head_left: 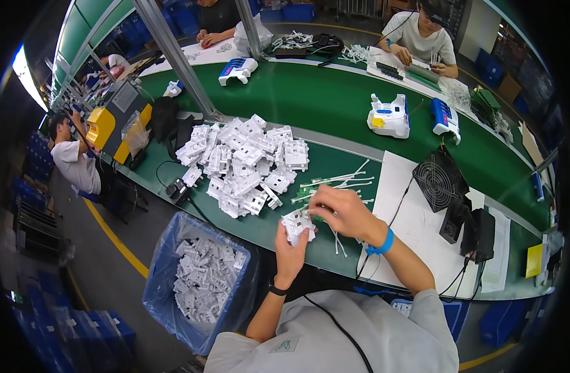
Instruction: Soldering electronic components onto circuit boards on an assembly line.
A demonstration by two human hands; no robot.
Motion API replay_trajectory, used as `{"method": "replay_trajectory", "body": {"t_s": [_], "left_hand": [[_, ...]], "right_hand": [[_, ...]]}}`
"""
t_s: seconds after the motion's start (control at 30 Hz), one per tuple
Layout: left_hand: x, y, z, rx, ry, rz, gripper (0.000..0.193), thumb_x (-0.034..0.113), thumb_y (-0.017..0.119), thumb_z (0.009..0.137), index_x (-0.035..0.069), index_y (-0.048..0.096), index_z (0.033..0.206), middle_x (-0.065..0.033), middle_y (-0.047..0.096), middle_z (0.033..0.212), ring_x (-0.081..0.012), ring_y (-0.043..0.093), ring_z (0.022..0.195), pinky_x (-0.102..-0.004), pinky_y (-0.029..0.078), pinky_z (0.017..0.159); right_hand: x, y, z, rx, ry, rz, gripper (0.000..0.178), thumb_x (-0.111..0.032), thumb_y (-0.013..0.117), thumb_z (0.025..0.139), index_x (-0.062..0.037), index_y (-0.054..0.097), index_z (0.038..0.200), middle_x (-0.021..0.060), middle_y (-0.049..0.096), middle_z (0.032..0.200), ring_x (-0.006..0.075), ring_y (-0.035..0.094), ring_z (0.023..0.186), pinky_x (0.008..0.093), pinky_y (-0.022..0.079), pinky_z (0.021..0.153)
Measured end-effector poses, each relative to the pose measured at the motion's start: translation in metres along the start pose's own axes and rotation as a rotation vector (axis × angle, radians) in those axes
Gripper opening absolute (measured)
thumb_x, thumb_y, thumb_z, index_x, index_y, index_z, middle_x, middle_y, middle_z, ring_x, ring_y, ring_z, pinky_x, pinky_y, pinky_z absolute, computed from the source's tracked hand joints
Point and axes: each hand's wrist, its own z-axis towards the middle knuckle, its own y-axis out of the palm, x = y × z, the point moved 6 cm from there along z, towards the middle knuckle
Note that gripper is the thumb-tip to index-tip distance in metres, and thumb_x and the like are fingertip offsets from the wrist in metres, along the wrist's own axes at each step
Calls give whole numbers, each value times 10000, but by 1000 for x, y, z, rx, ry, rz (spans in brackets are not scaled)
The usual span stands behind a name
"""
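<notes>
My left hand (290, 255) is closed around a white plastic housing part (297, 225), held just above the near edge of the green bench. Over the top of that part, my right hand (339, 210) bends its fingers in a pinch; whatever sits between the fingertips is too small to make out. Beside and behind the right hand lie several small green circuit boards with white cables (350, 180). To the left of both hands, a large heap of similar white plastic parts (244, 158) covers the bench.
A blue bin (157, 289) lined with clear plastic holds many white parts, below left. A black fan (435, 180) stands on white sheeting at right. Beyond runs a green conveyor (310, 87) carrying white-and-blue housings (389, 117). A co-worker (418, 46) sits across it.
</notes>
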Motion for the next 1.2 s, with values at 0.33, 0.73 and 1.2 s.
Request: {"method": "replay_trajectory", "body": {"t_s": [0.33, 0.73, 1.2], "left_hand": [[-3, 17, -14, 6, 53, 131, 375, 14, 691, 936, -9, 539, 1279, -63, 644, 1121, -117, 614, 979, -276, 522, 831], [8, 19, -45, -49, 60, 80, 292, 10, 657, 958, -23, 551, 1228, -88, 677, 1063, -131, 656, 911, -281, 544, 765], [-11, 34, -77, -141, 31, 25, 302, 4, 637, 965, -27, 541, 1250, -77, 677, 1023, -121, 660, 866, -269, 542, 727]], "right_hand": [[-13, 5, -23, -82, 83, -233, 102, -114, 688, 867, -37, 655, 924, 92, 596, 897, 288, 636, 854, 406, 515, 649], [-52, 1, -48, 32, -18, -421, 122, -100, 732, 824, -57, 659, 913, 55, 598, 876, 252, 615, 837, 371, 492, 601], [-58, 3, -101, 84, 308, -383, 82, -103, 717, 839, -52, 670, 884, 78, 634, 839, 289, 664, 761, 407, 512, 604]]}}
